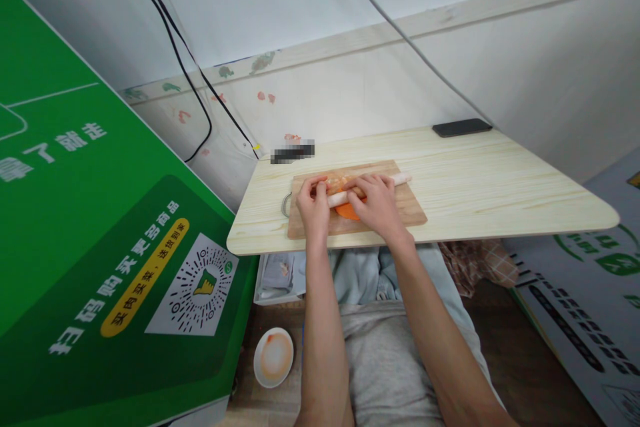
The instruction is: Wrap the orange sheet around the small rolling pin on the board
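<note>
A pale wooden rolling pin (402,179) lies slantwise across a wooden cutting board (411,212). My left hand (315,205) has its fingers curled round the pin's left end. Closer to the pin's middle, my right hand (376,203) grips it from above with bent fingers. Under the pin is a flat orange piece (349,211) that looks like dough. Beyond the pin, between my hands, a paler orange patch shows a glossy, film-like surface. My fingers cover parts of both the pin and the orange piece.
The board rests on a light wood-grain table (505,193). A black phone-like slab (462,127) lies at the back right, and a blurred dark object (293,152) at the back left. A green panel (125,227) stands left. Below are a stained white bowl (273,357) and an open white box (280,273).
</note>
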`<state>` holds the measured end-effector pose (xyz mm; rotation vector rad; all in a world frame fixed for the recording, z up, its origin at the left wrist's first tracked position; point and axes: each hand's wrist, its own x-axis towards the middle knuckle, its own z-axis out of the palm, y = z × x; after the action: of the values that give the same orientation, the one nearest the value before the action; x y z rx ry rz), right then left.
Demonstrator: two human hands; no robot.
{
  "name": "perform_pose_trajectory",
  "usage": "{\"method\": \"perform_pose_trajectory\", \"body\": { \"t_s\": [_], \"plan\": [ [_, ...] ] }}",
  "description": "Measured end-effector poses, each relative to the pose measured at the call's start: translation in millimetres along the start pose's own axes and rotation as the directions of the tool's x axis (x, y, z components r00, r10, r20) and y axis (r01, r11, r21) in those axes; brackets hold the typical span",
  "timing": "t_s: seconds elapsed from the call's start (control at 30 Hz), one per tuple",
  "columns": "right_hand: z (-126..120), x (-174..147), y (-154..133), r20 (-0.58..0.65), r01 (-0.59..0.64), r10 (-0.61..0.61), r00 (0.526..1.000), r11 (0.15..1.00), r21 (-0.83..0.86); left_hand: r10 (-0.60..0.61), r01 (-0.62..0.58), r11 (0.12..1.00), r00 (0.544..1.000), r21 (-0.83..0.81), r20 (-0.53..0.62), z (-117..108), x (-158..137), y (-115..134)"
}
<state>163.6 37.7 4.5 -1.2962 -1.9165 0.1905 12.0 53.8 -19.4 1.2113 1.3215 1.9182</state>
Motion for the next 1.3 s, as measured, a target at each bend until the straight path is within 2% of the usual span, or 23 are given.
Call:
{"method": "perform_pose_trajectory", "body": {
  "t_s": [0.47, 0.87, 1.3],
  "plan": [
    [0.5, 1.5, 1.9, 0.031, 0.021, -0.022, 0.999, 1.000, 0.023, 0.026, -0.027, 0.998, 1.000, 0.050, 0.010, -1.8, -0.5, 3.6],
    [-0.8, -0.4, 1.7, 0.026, 0.027, -0.027, 0.999, 1.000, 0.012, -0.006, 0.006, 1.000, 1.000, 0.017, 0.004, -0.5, -1.2, 2.9],
    [0.0, 0.8, 2.9, 0.033, 0.031, -0.034, 0.999, 0.997, 0.077, 0.013, -0.013, 1.000, 1.000, 0.027, 0.004, -1.5, -0.8, 1.4]
  ]
}}
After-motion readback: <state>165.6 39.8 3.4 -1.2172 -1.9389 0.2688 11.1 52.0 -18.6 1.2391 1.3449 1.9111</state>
